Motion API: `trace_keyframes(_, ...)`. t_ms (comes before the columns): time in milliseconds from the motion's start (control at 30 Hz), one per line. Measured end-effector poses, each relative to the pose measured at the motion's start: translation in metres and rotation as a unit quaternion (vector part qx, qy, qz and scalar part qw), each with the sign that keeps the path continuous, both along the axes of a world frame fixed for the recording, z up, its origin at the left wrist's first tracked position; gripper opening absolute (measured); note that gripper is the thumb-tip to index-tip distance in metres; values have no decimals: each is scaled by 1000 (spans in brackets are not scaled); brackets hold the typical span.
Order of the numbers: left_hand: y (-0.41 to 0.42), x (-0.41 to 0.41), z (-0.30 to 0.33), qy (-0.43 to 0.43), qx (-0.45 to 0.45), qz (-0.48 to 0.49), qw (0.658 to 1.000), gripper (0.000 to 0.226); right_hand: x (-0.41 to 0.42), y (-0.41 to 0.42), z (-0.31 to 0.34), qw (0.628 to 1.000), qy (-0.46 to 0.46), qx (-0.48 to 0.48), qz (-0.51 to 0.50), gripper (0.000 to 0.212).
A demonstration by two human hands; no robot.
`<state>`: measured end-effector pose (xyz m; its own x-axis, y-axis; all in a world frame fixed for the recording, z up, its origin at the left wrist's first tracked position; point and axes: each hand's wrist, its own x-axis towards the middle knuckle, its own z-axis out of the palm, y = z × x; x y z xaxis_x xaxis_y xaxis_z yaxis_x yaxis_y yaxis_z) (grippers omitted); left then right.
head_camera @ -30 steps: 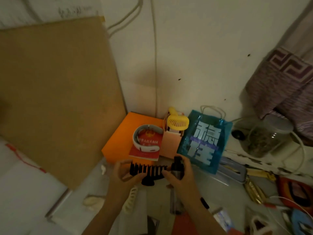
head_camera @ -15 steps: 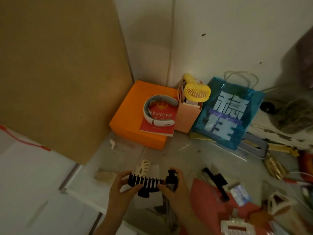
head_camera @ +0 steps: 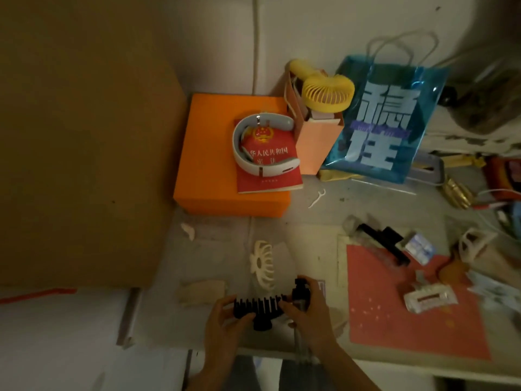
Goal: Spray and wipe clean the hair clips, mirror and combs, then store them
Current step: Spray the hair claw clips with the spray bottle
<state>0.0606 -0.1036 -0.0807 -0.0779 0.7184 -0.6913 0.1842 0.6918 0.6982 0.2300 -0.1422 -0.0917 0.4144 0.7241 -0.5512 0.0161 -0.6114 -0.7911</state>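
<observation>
Near the table's front edge, the left hand (head_camera: 225, 320) pinches the black plastic toothed hair clip (head_camera: 258, 309) by its left end. The right hand (head_camera: 308, 314) wraps around a small dark spray bottle (head_camera: 301, 296), nozzle touching the clip's right end. A cream claw clip (head_camera: 263, 265) lies just behind them. So close, the spray could overshoot onto the red mat (head_camera: 408, 311), or wet fingers could let the clip slip.

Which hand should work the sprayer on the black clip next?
Right. The right hand already grips the spray bottle beside the black hair clip; the left hand holds the clip steady.
</observation>
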Motion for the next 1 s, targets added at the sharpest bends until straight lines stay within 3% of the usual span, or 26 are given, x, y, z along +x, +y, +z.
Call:
trace_keyframes(200,5,-11,-19,23,-1,-8,1000,38,-20,-1,-16,1000,4,-2,-29,53)
trace_keyframes(500,9,-4,-34,68,19,-47,996,52,-20,-5,-22,998,-36,4,-48,59)
trace_keyframes(1000,9,-6,-32,101,105,-131,981,38,-23,-12,-19,996,-48,16,-79,65)
